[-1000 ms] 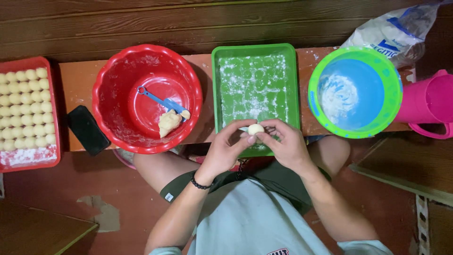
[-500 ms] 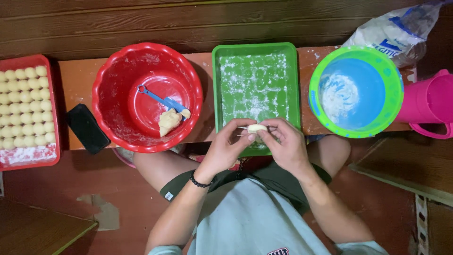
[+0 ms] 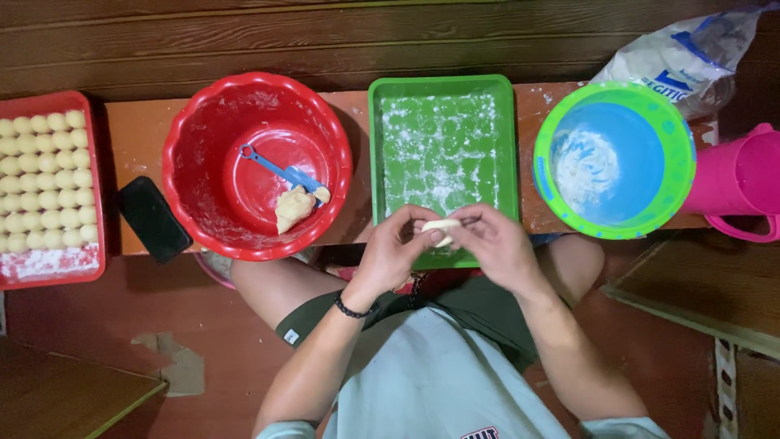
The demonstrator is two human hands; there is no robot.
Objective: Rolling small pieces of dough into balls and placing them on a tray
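Dough: small pale dough piece (image 3: 441, 230), flatter than a second ago, over near rim of green plastic tray (image 3: 380, 154).
Fingers: left hand (image 3: 396, 249), right hand (image 3: 491, 242), closed, pinching dough.
Meaning: shaping probably ongoing.

I see left hand (image 3: 396, 249) and right hand (image 3: 493, 244) pinching a dough piece (image 3: 441, 227) together over the green tray's (image 3: 504, 162) near edge. Red bowl (image 3: 187, 154) left holds dough lump (image 3: 292, 207), blue scraper (image 3: 280, 171).

Both hands (image 3: 445, 244) meet, fingertips (image 3: 467, 221) pinched together.
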